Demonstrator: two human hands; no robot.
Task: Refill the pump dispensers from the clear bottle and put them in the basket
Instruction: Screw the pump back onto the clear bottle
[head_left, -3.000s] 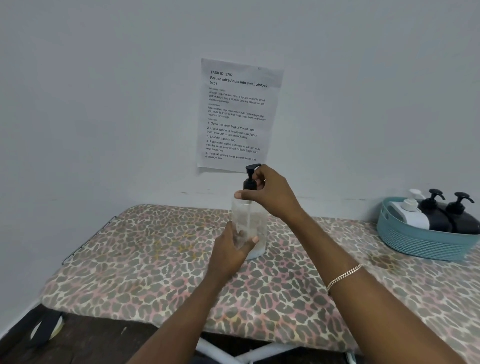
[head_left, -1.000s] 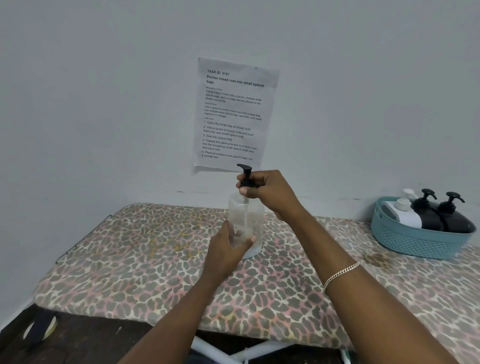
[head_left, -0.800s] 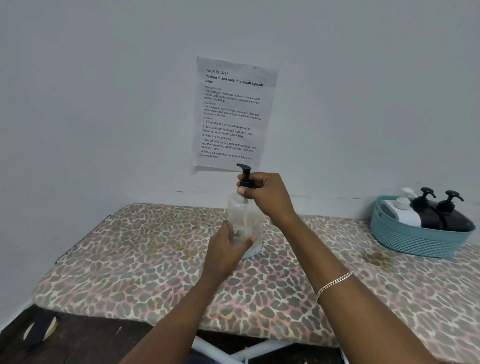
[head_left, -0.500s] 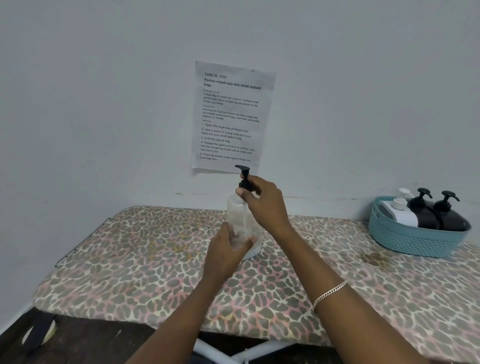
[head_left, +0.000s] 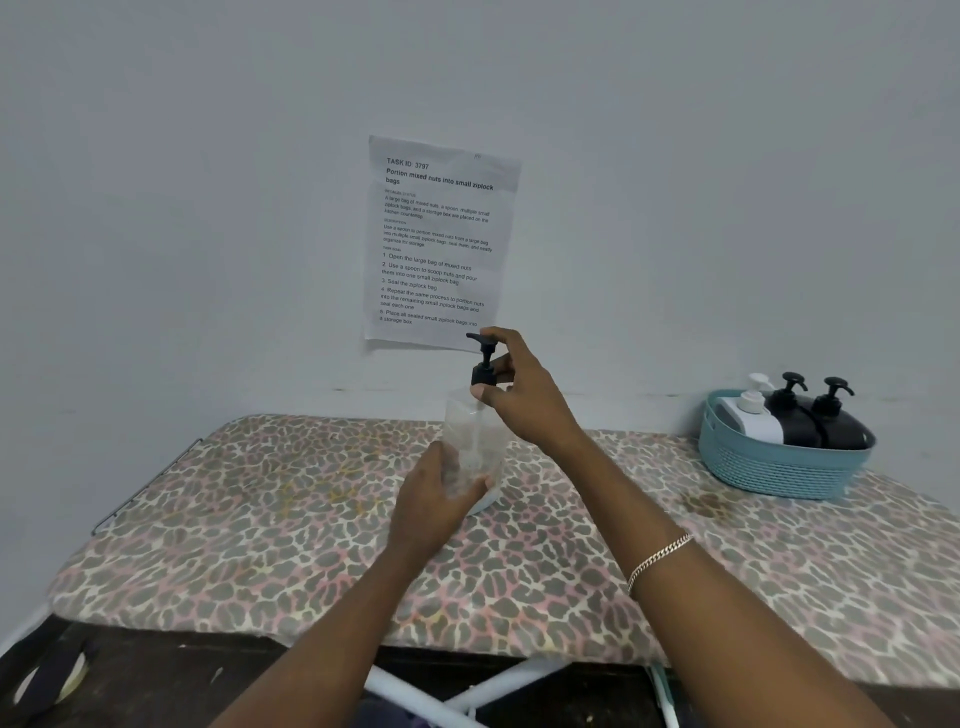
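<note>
A clear bottle (head_left: 475, 431) with a black pump top (head_left: 483, 361) stands upright on the leopard-print board (head_left: 260, 509). My left hand (head_left: 434, 499) grips the lower part of the bottle. My right hand (head_left: 519, 395) pinches the black pump collar, thumb below and fingers behind the stem. At the far right a teal basket (head_left: 779, 467) holds a white dispenser (head_left: 750, 415) and two black dispensers (head_left: 818, 421), lying side by side.
A printed paper sheet (head_left: 439, 239) is taped to the wall behind the bottle. The board's front edge runs across the lower view, with white legs (head_left: 467, 696) and dark floor below it. The wall stands close behind the board.
My right hand has shifted its hold round the pump collar, and the pump spout now points left instead of right. The bottle and my left hand stay in place.
</note>
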